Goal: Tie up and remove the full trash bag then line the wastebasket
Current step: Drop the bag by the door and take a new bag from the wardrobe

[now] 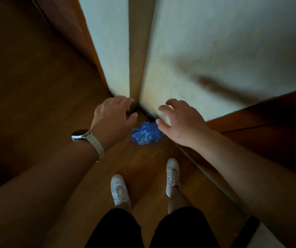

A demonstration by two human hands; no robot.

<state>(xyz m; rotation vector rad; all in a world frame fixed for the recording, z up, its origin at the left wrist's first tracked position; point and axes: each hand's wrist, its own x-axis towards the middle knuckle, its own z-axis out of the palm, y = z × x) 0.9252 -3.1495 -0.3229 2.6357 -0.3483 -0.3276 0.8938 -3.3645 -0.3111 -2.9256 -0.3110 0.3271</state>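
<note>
A crumpled blue plastic trash bag point(146, 134) lies on the wooden floor at the foot of a white wall corner. Both my hands hang above it with fingers spread and nothing in them. My left hand point(114, 116), with a watch on its wrist, is just left of the bag. My right hand point(181, 122) is just right of it, its fingertips over the bag's upper right edge. No wastebasket is in view.
A white wall point(215, 51) with a wooden corner post point(138, 51) rises straight ahead. Wooden panels or doors stand at the left point(63, 24) and right point(268, 122). My feet in white sneakers point(119, 189) stand on the wooden floor point(149, 176) behind the bag.
</note>
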